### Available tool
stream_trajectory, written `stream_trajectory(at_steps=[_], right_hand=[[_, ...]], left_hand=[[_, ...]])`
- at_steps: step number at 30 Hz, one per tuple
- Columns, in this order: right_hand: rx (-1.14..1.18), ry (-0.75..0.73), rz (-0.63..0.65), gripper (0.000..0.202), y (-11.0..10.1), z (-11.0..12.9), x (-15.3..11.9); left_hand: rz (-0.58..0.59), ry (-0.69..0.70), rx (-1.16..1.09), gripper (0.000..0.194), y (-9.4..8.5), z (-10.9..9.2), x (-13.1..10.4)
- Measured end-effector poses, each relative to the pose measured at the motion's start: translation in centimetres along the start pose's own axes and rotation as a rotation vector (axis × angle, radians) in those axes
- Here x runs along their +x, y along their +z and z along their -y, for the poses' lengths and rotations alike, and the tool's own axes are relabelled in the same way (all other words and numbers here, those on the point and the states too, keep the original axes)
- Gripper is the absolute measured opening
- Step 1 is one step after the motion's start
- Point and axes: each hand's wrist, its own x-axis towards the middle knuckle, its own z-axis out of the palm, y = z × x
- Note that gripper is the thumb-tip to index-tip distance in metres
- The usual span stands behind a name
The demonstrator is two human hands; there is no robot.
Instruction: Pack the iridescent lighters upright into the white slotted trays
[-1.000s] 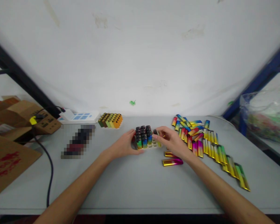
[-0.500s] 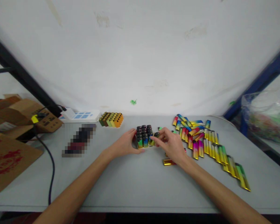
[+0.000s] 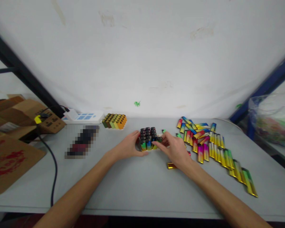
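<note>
A block of upright lighters (image 3: 147,137) with dark tops and shiny green, blue and yellow bodies stands in tight rows at mid-table. Around its left side curves my left hand (image 3: 128,145), thumb at the front and fingers toward the back, touching the block. My right hand (image 3: 175,146) pinches a dark-topped lighter (image 3: 159,139) between thumb and fingers at the block's right side. Its lower part is hidden by the fingers. One gold-orange lighter (image 3: 171,165) lies flat just below my right wrist, and green-ended ones show behind the hand.
Many loose metallic lighters (image 3: 205,150) lie spread on the right. A yellow-orange block (image 3: 114,121) stands at the back left, near a white power strip (image 3: 85,117). Further left are a pixelated object (image 3: 82,141), a black cable (image 3: 55,171) and cardboard boxes (image 3: 16,155). A clear plastic bag (image 3: 273,120) hangs at right.
The pinched lighter has come closer to the block's right side as my right hand shifts slightly. My left hand stays round the block. The whole view has shifted a little.
</note>
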Motion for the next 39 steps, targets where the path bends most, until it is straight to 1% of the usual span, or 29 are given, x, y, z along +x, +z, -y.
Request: stream_trajectory(at_steps=[3,6,9,11,14,16,19,21,23,25,26,28,30,32,34,35,37,39], right_hand=[[-0.102,-0.069,0.056,0.027,0.4,-0.5,0.0],[-0.217,-0.127,0.12,0.023,1.2,-0.7,-0.2],[-0.344,-0.156,0.131,0.024,1.4,-0.6,-0.3],[-0.379,-0.179,0.118,0.029,0.8,-0.3,0.0],[-0.343,-0.168,0.109,0.038,-1.2,-0.7,0.7],[-0.362,-0.092,0.102,0.039,-2.9,-2.0,1.4],[-0.554,0.056,0.1,0.028,-5.0,-5.3,2.1],[-0.658,0.134,0.159,0.028,-5.6,-7.4,2.3],[-0.67,0.167,0.23,0.029,-5.8,-8.6,2.4],[-0.606,0.143,0.266,0.026,-5.7,-8.9,2.6],[-0.561,0.111,0.261,0.023,-5.6,-8.7,2.7],[-0.443,0.022,0.212,0.016,-5.5,-8.0,2.9],[-0.256,-0.036,0.139,0.018,-5.4,-7.1,2.9],[0.026,-0.008,0.111,0.023,-5.1,-6.1,2.7],[0.305,0.06,0.133,0.027,-4.7,-5.2,2.4],[0.404,0.089,0.148,0.029,-4.4,-4.7,2.3],[0.492,0.112,0.14,0.033,-3.8,-3.9,2.0],[0.48,0.111,0.075,0.035,-3.2,-3.1,1.8]], left_hand=[[0.033,0.014,0.025,0.069,0.0,0.0,0.1],[0.027,0.017,0.036,0.066,0.1,0.2,0.1],[0.013,0.027,0.048,0.066,0.1,0.3,0.1],[0.015,0.03,0.053,0.066,0.1,0.4,0.0],[0.029,0.027,0.049,0.067,0.1,0.5,0.0],[0.036,0.02,0.048,0.067,0.1,0.5,0.0],[0.041,0.005,0.055,0.068,0.0,0.4,0.0],[0.044,-0.004,0.053,0.069,0.0,0.2,0.0],[0.049,-0.014,0.047,0.068,-0.1,0.0,0.1],[0.052,-0.016,0.047,0.068,-0.2,-0.1,0.1],[0.051,-0.015,0.049,0.068,-0.2,-0.1,0.1],[0.048,-0.011,0.055,0.067,-0.1,0.1,0.1],[0.045,-0.006,0.06,0.067,-0.1,0.3,0.1],[0.042,0.003,0.064,0.068,0.0,0.5,0.1],[0.041,0.011,0.066,0.068,0.1,0.5,0.0],[0.041,0.009,0.064,0.069,0.1,0.5,0.0],[0.043,-0.002,0.057,0.069,0.0,0.3,0.1],[0.043,-0.007,0.046,0.07,-0.1,0.1,0.1]])
